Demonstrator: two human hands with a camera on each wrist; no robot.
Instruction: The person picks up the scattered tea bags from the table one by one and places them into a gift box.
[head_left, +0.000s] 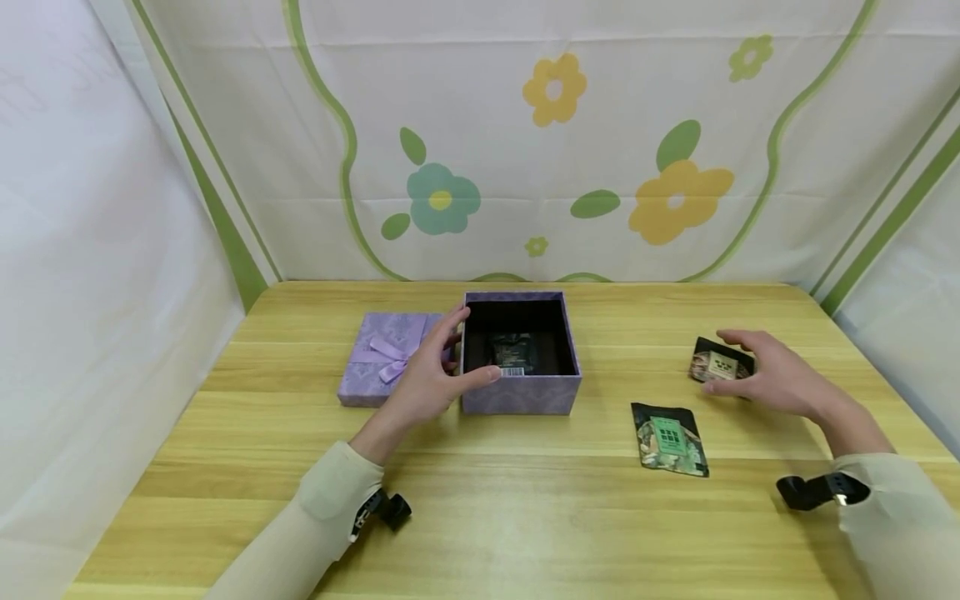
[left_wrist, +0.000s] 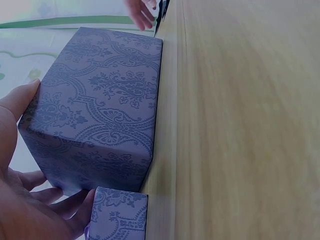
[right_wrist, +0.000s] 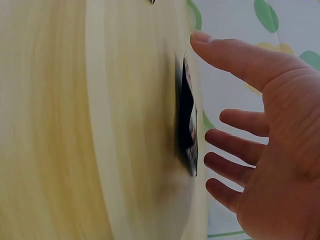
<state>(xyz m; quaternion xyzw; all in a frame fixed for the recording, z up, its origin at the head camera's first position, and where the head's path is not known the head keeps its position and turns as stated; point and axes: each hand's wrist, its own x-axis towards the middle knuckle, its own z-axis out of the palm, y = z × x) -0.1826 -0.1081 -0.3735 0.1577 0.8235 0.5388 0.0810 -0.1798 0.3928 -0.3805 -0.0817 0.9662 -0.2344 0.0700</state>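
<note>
A purple patterned gift box point(head_left: 520, 395) stands without its lid on the table. My left hand point(head_left: 431, 371) holds it at the left, thumb at the near rim and fingers along the left wall. In the left wrist view, the thumb point(left_wrist: 22, 97) meets the box's upper edge. A dark packet point(head_left: 513, 352) lies inside the box. At the right, my right hand point(head_left: 776, 375) is spread around a black sachet with a beige label point(head_left: 720, 364). The right wrist view shows the sachet point(right_wrist: 188, 117) beside the fingers, with a gap between them.
The purple box lid point(head_left: 367, 379), with a ribbon bow, lies left of the box. A black sachet with a green label point(head_left: 670, 439) lies flat between the box and my right hand. Behind the wooden table point(head_left: 525, 517) hangs a white flowered cloth point(head_left: 495, 125).
</note>
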